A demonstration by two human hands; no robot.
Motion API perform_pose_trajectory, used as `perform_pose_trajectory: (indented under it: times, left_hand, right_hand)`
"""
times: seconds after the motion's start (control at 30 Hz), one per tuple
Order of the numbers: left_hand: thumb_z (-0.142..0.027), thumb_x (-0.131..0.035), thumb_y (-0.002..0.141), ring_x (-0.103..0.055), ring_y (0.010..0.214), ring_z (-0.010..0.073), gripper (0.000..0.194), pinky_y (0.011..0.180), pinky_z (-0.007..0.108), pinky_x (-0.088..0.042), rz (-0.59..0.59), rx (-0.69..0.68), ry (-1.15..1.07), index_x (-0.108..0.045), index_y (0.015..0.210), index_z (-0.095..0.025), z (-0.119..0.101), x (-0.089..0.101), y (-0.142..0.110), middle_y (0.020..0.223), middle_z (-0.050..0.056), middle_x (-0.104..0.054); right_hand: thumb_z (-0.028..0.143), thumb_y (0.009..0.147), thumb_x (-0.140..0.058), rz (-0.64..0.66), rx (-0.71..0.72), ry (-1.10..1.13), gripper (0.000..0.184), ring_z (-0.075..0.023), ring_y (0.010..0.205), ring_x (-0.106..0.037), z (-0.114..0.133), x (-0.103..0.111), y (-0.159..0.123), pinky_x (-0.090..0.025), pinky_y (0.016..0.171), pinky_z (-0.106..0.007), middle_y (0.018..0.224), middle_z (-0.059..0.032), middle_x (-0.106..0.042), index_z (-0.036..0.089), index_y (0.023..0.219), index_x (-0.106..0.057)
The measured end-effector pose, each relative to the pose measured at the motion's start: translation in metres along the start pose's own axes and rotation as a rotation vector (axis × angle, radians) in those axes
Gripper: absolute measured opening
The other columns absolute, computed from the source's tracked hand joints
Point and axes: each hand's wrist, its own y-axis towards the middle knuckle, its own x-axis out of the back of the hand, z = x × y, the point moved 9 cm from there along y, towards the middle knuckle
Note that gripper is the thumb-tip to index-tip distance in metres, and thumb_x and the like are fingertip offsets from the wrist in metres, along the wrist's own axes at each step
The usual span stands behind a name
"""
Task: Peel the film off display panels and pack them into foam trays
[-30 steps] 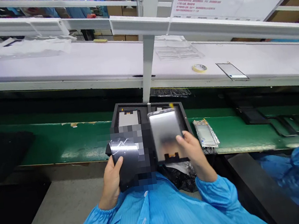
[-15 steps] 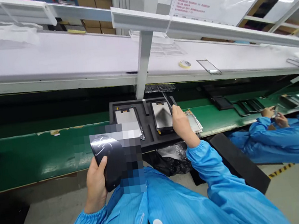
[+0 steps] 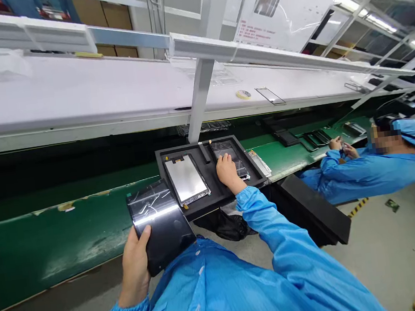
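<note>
My left hand (image 3: 135, 262) is shut on a dark glossy display panel (image 3: 161, 224), which has a scratched-looking clear film on its face. It is held up near the edge of the green belt. My right hand (image 3: 226, 172) lies on a second panel (image 3: 230, 153), which sits in the right slot of a black foam tray (image 3: 214, 195). A silver-backed panel (image 3: 186, 179) sits in the left slot. My right hand hides the lower part of the panel under it.
The tray stands on a green conveyor belt (image 3: 69, 233), below a white shelf (image 3: 71, 89) carrying a tape roll (image 3: 243, 94) and a glass panel (image 3: 270, 96). A black bag (image 3: 228, 226) lies below the belt. A co-worker in a blue smock (image 3: 368, 173) works at the right.
The panel earlier in my right hand now lies in the tray's right slot, and my right hand has moved down onto it. My head has turned, shifting the view. My left hand still holds its panel.
</note>
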Motion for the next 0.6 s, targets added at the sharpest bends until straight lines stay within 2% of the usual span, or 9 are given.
perform_pose_trajectory:
  times: [0.07,0.13,0.2,0.27,0.37,0.4,0.47,0.53,0.6]
  left_hand:
    - [-0.049,-0.077,0.077,-0.070,0.106,0.0258,0.059,0.099,0.039,-0.054,0.020,-0.010,-0.015,-0.066,0.128,-0.023,-0.001,0.004,0.004,0.116,0.005,-0.075]
    - [-0.049,-0.077,0.077,-0.070,0.106,0.0259,0.058,0.100,0.040,-0.053,0.038,-0.026,-0.043,-0.066,0.128,-0.023,-0.003,0.006,0.008,0.117,0.005,-0.075]
    - [-0.048,-0.077,0.078,-0.069,0.109,0.0263,0.058,0.102,0.041,-0.052,0.051,-0.043,-0.064,-0.065,0.129,-0.023,-0.007,0.002,0.011,0.119,0.005,-0.074]
    - [-0.048,-0.076,0.079,-0.067,0.112,0.0267,0.057,0.103,0.041,-0.051,0.062,-0.076,-0.073,-0.065,0.129,-0.022,-0.014,-0.007,0.012,0.121,0.006,-0.074]
    - [-0.047,-0.073,0.083,-0.064,0.119,0.0265,0.056,0.107,0.040,-0.048,0.103,-0.171,-0.077,-0.062,0.132,-0.021,-0.029,-0.031,0.011,0.125,0.006,-0.072]
    - [-0.047,-0.071,0.085,-0.063,0.121,0.0262,0.057,0.108,0.040,-0.047,0.133,-0.206,-0.080,-0.060,0.135,-0.022,-0.034,-0.041,0.009,0.128,0.007,-0.071]
    - [-0.049,-0.065,0.091,-0.058,0.130,0.0267,0.058,0.112,0.040,-0.045,0.252,-0.232,-0.099,-0.055,0.143,-0.025,-0.038,-0.065,0.001,0.140,0.007,-0.065]
    - [-0.052,-0.054,0.097,-0.047,0.143,0.0280,0.062,0.115,0.042,-0.043,0.433,-0.205,-0.143,-0.043,0.153,-0.030,-0.035,-0.091,-0.009,0.158,0.007,-0.049]
    - [-0.056,-0.044,0.100,-0.031,0.153,0.0277,0.064,0.120,0.044,-0.037,0.586,-0.186,-0.181,-0.032,0.159,-0.034,-0.032,-0.112,-0.020,0.168,0.003,-0.033]
  right_hand:
    - [0.020,0.102,-0.033,0.073,0.002,0.024,0.048,-0.0401,0.140,-0.043,0.002,-0.001,0.001,-0.051,0.101,-0.052,0.154,-0.0312,-0.041,-0.001,0.140,-0.052]
    - [0.026,0.103,-0.037,0.083,-0.002,0.084,0.046,-0.0392,0.139,-0.045,0.003,0.009,-0.004,-0.050,0.103,-0.053,0.153,-0.0292,-0.043,0.001,0.137,-0.056]
    - [0.026,0.103,-0.038,0.022,0.015,0.218,0.045,-0.0356,0.138,-0.048,0.011,0.029,-0.018,-0.047,0.109,-0.051,0.151,-0.0270,-0.048,0.004,0.138,-0.056]
    - [0.027,0.104,-0.036,-0.059,0.129,0.440,0.045,-0.0296,0.139,-0.050,0.034,0.056,-0.046,-0.042,0.116,-0.047,0.149,-0.0219,-0.052,0.009,0.141,-0.056]
    - [0.039,0.105,-0.041,-0.064,0.438,0.756,0.049,-0.0245,0.147,-0.042,0.087,0.094,-0.108,-0.034,0.123,-0.044,0.156,-0.0146,-0.047,0.018,0.148,-0.050]
    - [0.045,0.103,-0.047,-0.018,0.535,0.814,0.056,-0.0258,0.150,-0.036,0.105,0.101,-0.128,-0.032,0.125,-0.047,0.160,-0.0138,-0.042,0.020,0.152,-0.045]
    - [0.056,0.093,-0.063,0.121,0.655,0.877,0.080,-0.0306,0.155,-0.023,0.133,0.107,-0.158,-0.028,0.125,-0.053,0.166,-0.0150,-0.030,0.021,0.159,-0.033]
    - [0.059,0.082,-0.075,0.233,0.656,0.930,0.103,-0.0339,0.156,-0.018,0.143,0.104,-0.169,-0.028,0.124,-0.057,0.167,-0.0179,-0.023,0.020,0.162,-0.024]
    - [0.053,0.083,-0.075,0.239,0.585,1.009,0.100,-0.0331,0.154,-0.026,0.136,0.101,-0.164,-0.032,0.123,-0.055,0.165,-0.0189,-0.028,0.018,0.162,-0.025]
